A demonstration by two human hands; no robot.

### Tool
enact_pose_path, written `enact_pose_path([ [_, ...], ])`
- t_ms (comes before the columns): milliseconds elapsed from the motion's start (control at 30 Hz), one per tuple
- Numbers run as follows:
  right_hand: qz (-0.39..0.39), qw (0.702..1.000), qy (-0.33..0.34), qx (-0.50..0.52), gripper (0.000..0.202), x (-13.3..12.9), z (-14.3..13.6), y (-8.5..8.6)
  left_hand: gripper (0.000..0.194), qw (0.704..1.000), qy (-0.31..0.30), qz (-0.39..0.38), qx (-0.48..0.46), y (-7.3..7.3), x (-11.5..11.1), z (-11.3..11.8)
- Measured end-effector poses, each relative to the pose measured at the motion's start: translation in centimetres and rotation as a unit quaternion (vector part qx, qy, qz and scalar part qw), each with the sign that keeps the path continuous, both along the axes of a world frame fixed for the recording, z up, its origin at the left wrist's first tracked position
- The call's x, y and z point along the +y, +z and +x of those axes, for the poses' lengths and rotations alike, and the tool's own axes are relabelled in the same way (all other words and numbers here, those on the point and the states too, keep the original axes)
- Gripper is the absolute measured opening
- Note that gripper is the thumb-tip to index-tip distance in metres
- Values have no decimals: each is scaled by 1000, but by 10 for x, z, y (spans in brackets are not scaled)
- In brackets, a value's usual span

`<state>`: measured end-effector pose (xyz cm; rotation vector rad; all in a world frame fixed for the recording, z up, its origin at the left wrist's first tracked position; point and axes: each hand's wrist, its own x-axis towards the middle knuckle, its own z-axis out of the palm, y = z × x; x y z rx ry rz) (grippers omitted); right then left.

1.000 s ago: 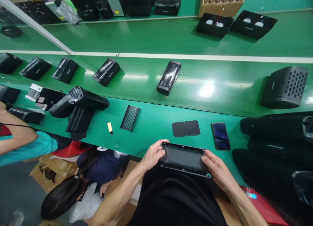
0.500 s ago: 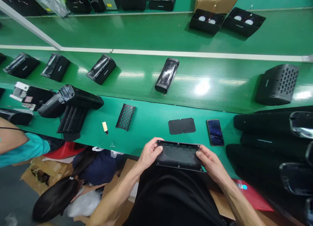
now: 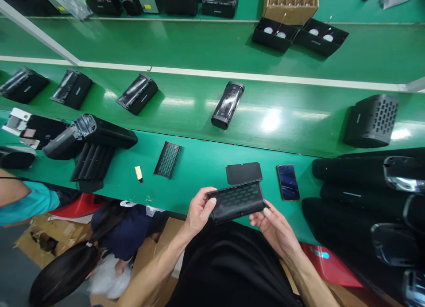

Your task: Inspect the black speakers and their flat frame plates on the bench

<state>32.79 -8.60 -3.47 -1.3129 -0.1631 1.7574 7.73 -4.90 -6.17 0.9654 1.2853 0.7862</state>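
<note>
A black perforated panel [image 3: 237,203] is held over the near edge of the green bench, tilted, with green showing through its holes. My left hand [image 3: 201,209] pinches its left end between thumb and fingers. At its lower right corner, my right hand [image 3: 275,225] grips with thumb and fingertips. Just beyond the panel lies a flat dark sheet [image 3: 243,172] on the bench, partly overlapped in view by the panel's upper edge. A second perforated panel [image 3: 168,160] rests farther left, beside a small cream-coloured piece with a dark tip [image 3: 138,174].
A phone [image 3: 288,182] lies right of the sheet. Large black housings [image 3: 358,209] crowd the right side; more black parts [image 3: 96,134] are stacked left. Black speakers [image 3: 228,104] stand on the shelf [image 3: 186,121] ahead. Two people are at the lower left, one bending near cardboard boxes.
The panel has tilted and turned, so its holes now show. My right hand has moved down and left to the panel's lower corner. The view has shifted slightly.
</note>
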Motion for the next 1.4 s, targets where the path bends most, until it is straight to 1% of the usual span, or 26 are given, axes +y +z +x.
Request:
enact_pose_path([
  [133,1,1000,-12,-10,36,3,-4,-3,39,1000,6,8,2,-1,-1,2],
  [233,12,1000,-20,-2,34,7,-3,-4,40,1000,12,4,-18,0,-3,3],
  [400,27,999,-22,15,33,15,0,-5,49,998,24,-13,-60,2,-5,9],
  [500,19,999,-34,9,36,19,-2,-6,50,998,32,-6,-46,2,-7,14],
  [633,-31,996,-43,-72,39,25,-8,-10,45,1000,16,1,-13,3,-10,18],
  [700,-40,993,-46,-102,42,28,-11,-12,42,1000,10,14,6,3,-12,19],
  [933,-47,991,-46,-116,42,32,-10,-14,39,999,2,29,16,-3,-16,23],
  [1067,-49,991,-52,-116,45,34,-10,-14,40,1000,7,24,12,-3,-15,24],
  [1167,-47,991,-57,-108,47,36,-10,-13,46,999,14,20,-25,0,-12,22],
  [1233,-40,993,-56,-100,48,37,-10,-12,54,996,25,10,-82,0,-10,19],
  [1267,-34,993,-53,-96,48,39,-9,-11,56,992,34,-6,-120,0,-9,16],
  [1333,-28,994,-37,-94,50,44,-6,-9,60,975,56,-74,-201,-4,-4,13],
  [1400,-30,995,-1,-96,52,51,-3,-9,65,946,62,-171,-270,-12,5,11],
])
